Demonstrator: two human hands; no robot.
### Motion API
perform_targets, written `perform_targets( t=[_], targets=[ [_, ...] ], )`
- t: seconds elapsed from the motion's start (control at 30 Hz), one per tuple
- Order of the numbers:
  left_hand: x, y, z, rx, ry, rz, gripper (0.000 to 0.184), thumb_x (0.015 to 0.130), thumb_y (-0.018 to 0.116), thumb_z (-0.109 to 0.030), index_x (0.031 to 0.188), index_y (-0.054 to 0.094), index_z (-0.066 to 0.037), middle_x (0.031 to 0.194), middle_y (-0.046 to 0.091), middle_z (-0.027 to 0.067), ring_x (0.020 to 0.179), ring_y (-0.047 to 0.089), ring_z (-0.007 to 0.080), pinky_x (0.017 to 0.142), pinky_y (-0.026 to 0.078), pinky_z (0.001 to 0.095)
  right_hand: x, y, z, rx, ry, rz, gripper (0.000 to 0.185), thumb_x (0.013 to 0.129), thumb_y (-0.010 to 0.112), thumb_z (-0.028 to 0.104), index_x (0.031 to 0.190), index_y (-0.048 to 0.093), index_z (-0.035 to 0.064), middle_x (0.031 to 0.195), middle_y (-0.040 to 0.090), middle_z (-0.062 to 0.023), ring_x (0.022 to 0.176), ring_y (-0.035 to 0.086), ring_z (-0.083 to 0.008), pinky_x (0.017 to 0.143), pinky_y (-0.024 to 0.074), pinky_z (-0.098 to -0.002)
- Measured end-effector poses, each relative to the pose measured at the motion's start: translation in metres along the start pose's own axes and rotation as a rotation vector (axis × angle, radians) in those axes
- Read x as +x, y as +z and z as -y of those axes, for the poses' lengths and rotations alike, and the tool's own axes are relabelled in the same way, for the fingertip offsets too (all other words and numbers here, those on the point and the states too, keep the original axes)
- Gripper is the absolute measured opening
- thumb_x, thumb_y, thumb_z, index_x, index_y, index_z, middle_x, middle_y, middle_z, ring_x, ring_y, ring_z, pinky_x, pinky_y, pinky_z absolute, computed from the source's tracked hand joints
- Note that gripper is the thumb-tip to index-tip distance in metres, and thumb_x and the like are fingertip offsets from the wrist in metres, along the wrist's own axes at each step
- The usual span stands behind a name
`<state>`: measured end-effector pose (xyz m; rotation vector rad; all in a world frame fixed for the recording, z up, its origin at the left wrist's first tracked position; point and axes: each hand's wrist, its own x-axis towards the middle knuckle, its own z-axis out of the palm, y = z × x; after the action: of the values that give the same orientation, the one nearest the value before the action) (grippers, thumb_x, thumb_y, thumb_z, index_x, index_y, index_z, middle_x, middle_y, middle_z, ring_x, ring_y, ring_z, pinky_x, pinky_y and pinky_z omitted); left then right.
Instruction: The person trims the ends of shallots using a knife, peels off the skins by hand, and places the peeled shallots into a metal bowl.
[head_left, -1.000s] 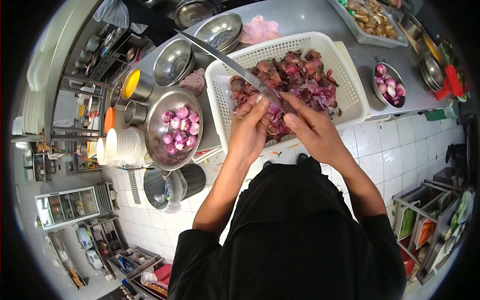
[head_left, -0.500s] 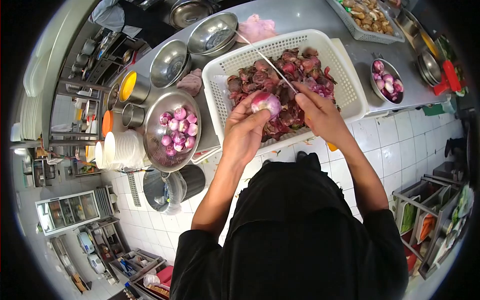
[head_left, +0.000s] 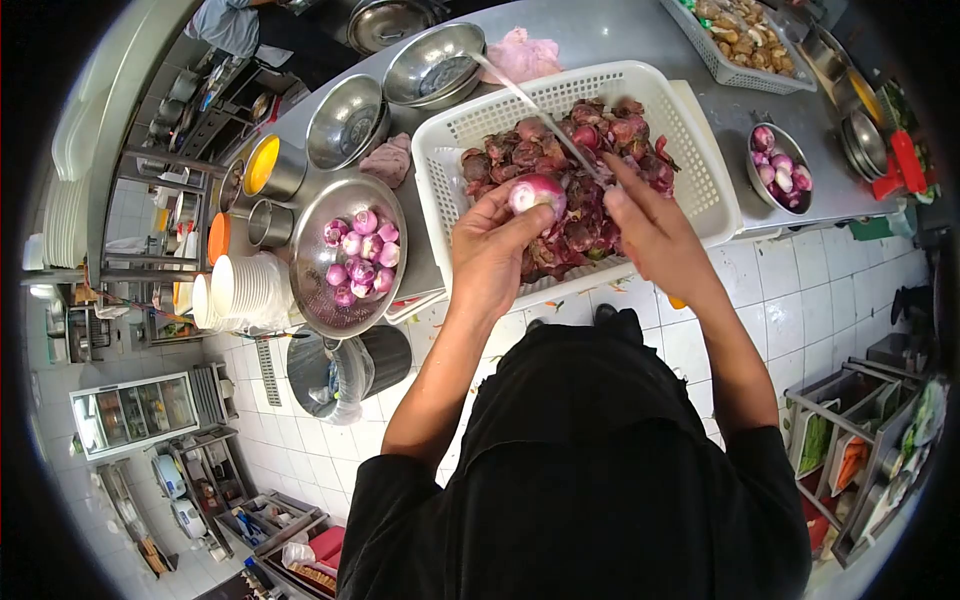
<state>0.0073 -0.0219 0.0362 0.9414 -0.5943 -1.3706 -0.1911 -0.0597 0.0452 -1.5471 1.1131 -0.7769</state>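
Left grip [head_left: 488,245] is pinched around one purple-white onion [head_left: 538,194], over the near-left part of the white basket [head_left: 702,185], which holds red onions and skins [head_left: 535,150]. Right grip [head_left: 655,232] is closed on a knife [head_left: 522,94], blade angled away and leftward past the onion, clear of it. On the desk [head_left: 600,40]: steel bowl [head_left: 312,285] of peeled onions [head_left: 386,256] left of left grip, smaller bowl [head_left: 755,182] well right of right grip.

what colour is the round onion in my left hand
The round onion in your left hand is reddish purple with a whitish patch; the head view shows it.
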Motion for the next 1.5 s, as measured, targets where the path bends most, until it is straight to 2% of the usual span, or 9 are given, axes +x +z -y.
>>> perform_targets(
  t=[0.13,0.27,0.57,0.67,0.8,1.0,1.2,1.37,1.5],
  targets=[
    [0.002,0.001,0.004,0.041,-0.011,0.004,0.029,0.084,0.064,0.01,0.113,0.061,0.007,0.104,0.069,0.0126,0.09,0.068,0.0175,0.083,0.056,0.03,-0.012,0.009,0.012,-0.133,-0.196,0.051,0.064,0.096,0.058,0.039,0.143,0.042,-0.0014,0.063,0.056,-0.0175,0.059,0.062,-0.0227,0.06,0.0463,-0.0356],
    [0.0,0.004,0.003,0.069,-0.011,-0.01,0.03,0.084,0.061,0.011,0.113,0.061,0.007,0.103,0.069,0.0132,0.089,0.068,0.0169,0.08,0.056,0.0288,-0.015,0.01,0.017,-0.173,-0.26,0.092,0.065,0.096,0.058,0.039,0.142,0.042,-0.0031,0.061,0.057,-0.0174,0.056,0.061,-0.0314,0.059,0.0459,-0.0366],
    [-0.001,-0.003,0.01,0.044,0.006,0.03,0.031,0.083,0.061,0.012,0.114,0.062,0.008,0.104,0.069,0.0136,0.094,0.067,0.0173,0.085,0.054,0.0298,-0.017,0.01,0.027,-0.154,-0.161,0.142,0.058,0.097,0.056,0.036,0.139,0.046,-0.0037,0.066,0.06,-0.0215,0.062,0.065,-0.0301,0.063,0.0487,-0.0368],
    [-0.002,0.0,0.008,0.062,0.014,0.026,0.034,0.081,0.065,0.011,0.115,0.062,0.008,0.105,0.069,0.013,0.095,0.066,0.0168,0.087,0.054,0.0304,-0.009,0.01,0.003,-0.06,-0.163,0.128,0.055,0.099,0.054,0.038,0.14,0.05,0.0012,0.059,0.057,-0.0128,0.053,0.059,-0.0201,0.056,0.0456,-0.0322],
    [-0.007,0.003,0.004,0.089,0.027,0.081,0.041,0.081,0.067,0.011,0.121,0.059,0.008,0.107,0.068,0.0131,0.096,0.066,0.0167,0.089,0.054,0.0304,0.003,-0.005,0.002,0.222,0.199,0.097,0.052,0.102,0.05,0.042,0.143,0.05,0.0101,0.058,0.04,0.0065,0.051,0.038,-0.0029,0.048,0.0308,-0.0212],
    [0.002,-0.002,0.005,0.141,0.005,0.064,0.044,0.082,0.068,0.009,0.124,0.056,0.007,0.111,0.067,0.014,0.096,0.067,0.0177,0.086,0.055,0.03,-0.004,-0.011,0.015,0.182,0.076,0.129,0.053,0.102,0.05,0.042,0.144,0.049,0.009,0.057,0.042,0.0051,0.051,0.041,-0.0042,0.047,0.033,-0.023],
    [0.005,0.002,0.001,0.164,-0.051,0.025,0.04,0.083,0.069,0.006,0.121,0.058,0.007,0.108,0.067,0.0136,0.095,0.067,0.018,0.083,0.057,0.0299,0.001,-0.015,0.009,0.168,0.236,0.149,0.06,0.101,0.05,0.045,0.143,0.047,0.0024,0.06,0.05,0.001,0.055,0.048,-0.0073,0.052,0.0401,-0.0262],
    [0.005,0.008,0.002,0.175,-0.034,0.008,0.037,0.083,0.068,0.006,0.119,0.059,0.007,0.107,0.068,0.0135,0.093,0.067,0.0174,0.082,0.056,0.0297,-0.006,0.002,-0.004,-0.06,-0.168,-0.017,0.065,0.098,0.053,0.043,0.142,0.043,-0.0047,0.064,0.06,-0.0098,0.06,0.06,-0.02,0.061,0.0478,-0.035],
    [0.006,0.002,0.008,0.154,-0.021,0.025,0.03,0.084,0.063,0.008,0.114,0.06,0.008,0.105,0.068,0.013,0.091,0.067,0.0161,0.082,0.056,0.0294,-0.022,0.005,0.023,-0.151,-0.125,0.104,0.068,0.096,0.056,0.041,0.143,0.04,-0.0049,0.066,0.06,-0.0179,0.06,0.063,-0.0266,0.063,0.048,-0.0359]
  ],
)
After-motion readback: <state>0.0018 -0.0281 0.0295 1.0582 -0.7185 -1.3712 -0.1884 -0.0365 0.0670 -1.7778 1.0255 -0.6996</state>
